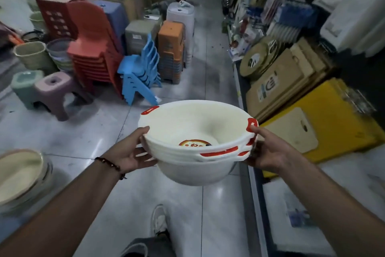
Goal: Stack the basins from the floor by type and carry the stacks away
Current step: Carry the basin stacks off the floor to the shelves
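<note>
Walking gear comes first in the view: a shoe and a trouser leg are seen low down on the tiled floor, between the two forearms. Just above them a nested stack of white basins is held clear of the floor, at about the middle of the view. The left hand is closed on the stack's left rim, thumb over the lip and fingers spread beneath; the right hand is clamped on the right rim beside a red handle tab, thumb on top. Several rims are seen layered (three or four, though the exact count cannot be told), so the stacking of this type is judged done, and the carrying step is taken to be in hand. A second pile of pale cream basins is left on the floor at the near left, well apart from the held stack. Farther off, pastel stools, stacked red chairs and blue chairs are crowded along the left, and shelves with cutting boards are ranged on the right. A narrow aisle is left between them. For the next move, the stack should be kept level and gripped evenly, and a path steered down that aisle without brushing the chairs.
</note>
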### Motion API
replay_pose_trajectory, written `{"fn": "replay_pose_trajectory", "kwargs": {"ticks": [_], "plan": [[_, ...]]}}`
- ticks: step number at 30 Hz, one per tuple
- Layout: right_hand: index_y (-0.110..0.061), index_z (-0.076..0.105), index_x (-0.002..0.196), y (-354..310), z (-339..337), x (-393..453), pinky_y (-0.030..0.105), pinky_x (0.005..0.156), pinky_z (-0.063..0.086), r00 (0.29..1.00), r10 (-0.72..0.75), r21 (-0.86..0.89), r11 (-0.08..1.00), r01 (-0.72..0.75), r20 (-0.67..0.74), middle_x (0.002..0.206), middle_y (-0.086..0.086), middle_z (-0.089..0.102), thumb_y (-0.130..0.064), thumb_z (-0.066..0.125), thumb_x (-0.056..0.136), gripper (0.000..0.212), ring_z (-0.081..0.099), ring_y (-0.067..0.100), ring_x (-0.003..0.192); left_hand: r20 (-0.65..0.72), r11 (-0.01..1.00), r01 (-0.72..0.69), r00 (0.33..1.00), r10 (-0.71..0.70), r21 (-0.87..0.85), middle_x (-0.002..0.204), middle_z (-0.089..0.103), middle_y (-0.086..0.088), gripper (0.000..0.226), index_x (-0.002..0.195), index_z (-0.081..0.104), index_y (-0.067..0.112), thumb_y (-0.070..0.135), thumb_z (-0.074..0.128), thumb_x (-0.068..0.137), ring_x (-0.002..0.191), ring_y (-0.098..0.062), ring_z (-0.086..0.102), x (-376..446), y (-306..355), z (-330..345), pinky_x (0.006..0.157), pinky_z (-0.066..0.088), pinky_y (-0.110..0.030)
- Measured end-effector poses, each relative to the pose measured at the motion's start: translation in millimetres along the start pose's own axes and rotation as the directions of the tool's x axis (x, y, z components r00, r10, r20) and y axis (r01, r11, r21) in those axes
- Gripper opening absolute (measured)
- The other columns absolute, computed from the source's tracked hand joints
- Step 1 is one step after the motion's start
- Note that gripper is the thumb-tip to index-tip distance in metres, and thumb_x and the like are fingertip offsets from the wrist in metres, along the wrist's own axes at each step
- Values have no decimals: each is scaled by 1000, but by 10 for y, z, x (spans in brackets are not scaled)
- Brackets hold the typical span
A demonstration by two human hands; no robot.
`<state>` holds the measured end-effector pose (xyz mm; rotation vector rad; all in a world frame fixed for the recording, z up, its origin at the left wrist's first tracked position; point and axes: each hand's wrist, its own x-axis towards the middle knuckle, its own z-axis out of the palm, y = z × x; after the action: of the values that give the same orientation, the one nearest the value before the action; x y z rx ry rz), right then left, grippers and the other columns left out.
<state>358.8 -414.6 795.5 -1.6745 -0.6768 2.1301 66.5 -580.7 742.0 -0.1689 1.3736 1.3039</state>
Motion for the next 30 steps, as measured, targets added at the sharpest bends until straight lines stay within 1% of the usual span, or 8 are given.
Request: {"fn": "replay_pose_trajectory", "kwargs": {"ticks": [4, 8, 13, 16, 20, 23, 26, 30], "plan": [[-5, 56, 125, -700, 307, 533, 44, 87, 57, 999, 4, 56, 998, -1, -53, 116, 16, 65, -32, 71, 83, 53, 64, 30, 101, 37, 999, 37, 999, -38, 28, 115, 59, -19, 45, 121, 58, 8, 28, 74, 84, 97, -37, 63, 623, 840, 497, 66, 60, -50], [-4, 56, 122, -1379, 415, 997, 46, 68, 61, 996, 23, 140, 990, -10, -92, 121, 16, 63, -33, 72, 81, 53, 63, 33, 102, 41, 987, 102, 993, -108, 122, 118, 57, -20, 48, 119, 55, 7, 29, 75, 82, 102, -39, 61, 1246, 1586, 1076, 76, 58, -53], [-4, 57, 124, -2279, 380, 1830, 45, 74, 58, 994, 44, 183, 983, -24, -104, 115, 14, 64, -35, 70, 81, 54, 64, 32, 99, 33, 971, 126, 990, -136, 204, 112, 56, -19, 53, 124, 54, 7, 34, 73, 83, 102, -37, 59, 2128, 2228, 1867, 86, 53, -55], [-6, 59, 127, -2901, 350, 2462, 41, 67, 58, 997, 54, 171, 984, -43, -62, 105, 12, 66, -36, 69, 81, 56, 65, 29, 91, 12, 974, 114, 993, -119, 195, 114, 55, -18, 53, 125, 54, 7, 33, 72, 84, 100, -36, 58, 2690, 2572, 2379, 82, 54, -55], [-7, 61, 124, -3796, 438, 3161, 45, 68, 59, 995, 96, 178, 980, -92, -18, 110, 12, 68, -36, 72, 81, 53, 67, 30, 93, -50, 982, 145, 989, -140, 124, 122, 55, -17, 54, 127, 52, 10, 34, 73, 82, 107, -35, 57, 3319, 3071, 3009, 78, 54, -55], [-6, 63, 116, -4525, 660, 3568, 40, 58, 59, 996, 76, 130, 988, -80, 36, 90, 14, 71, -36, 66, 85, 43, 65, 28, 83, -82, 991, 111, 991, -105, 75, 116, 57, -15, 50, 122, 55, 14, 36, 73, 82, 105, -34, 55, 3714, 3507, 3342, 78, 53, -52], [-10, 59, 86, -5222, 998, 3875, 29, 61, 54, 996, 70, 18, 997, -71, 61, 53, 8, 59, -34, 58, 88, 24, 57, 21, 58, -95, 996, 93, 991, -91, 16, 114, 57, -13, 46, 117, 56, 15, 37, 73, 80, 102, -34, 55, 4028, 3949, 3526, 71, 54, -52], [-13, 52, 78, -5986, 1483, 4489, 29, 66, 42, 995, 54, -24, 998, -52, 87, 47, 5, 47, -31, 59, 86, 21, 40, 18, 58, -103, 997, 60, 993, -64, -42, 108, 57, -13, 44, 114, 53, 16, 37, 73, 80, 99, -33, 55, 4607, 4596, 3663, 69, 52, -51]]}}
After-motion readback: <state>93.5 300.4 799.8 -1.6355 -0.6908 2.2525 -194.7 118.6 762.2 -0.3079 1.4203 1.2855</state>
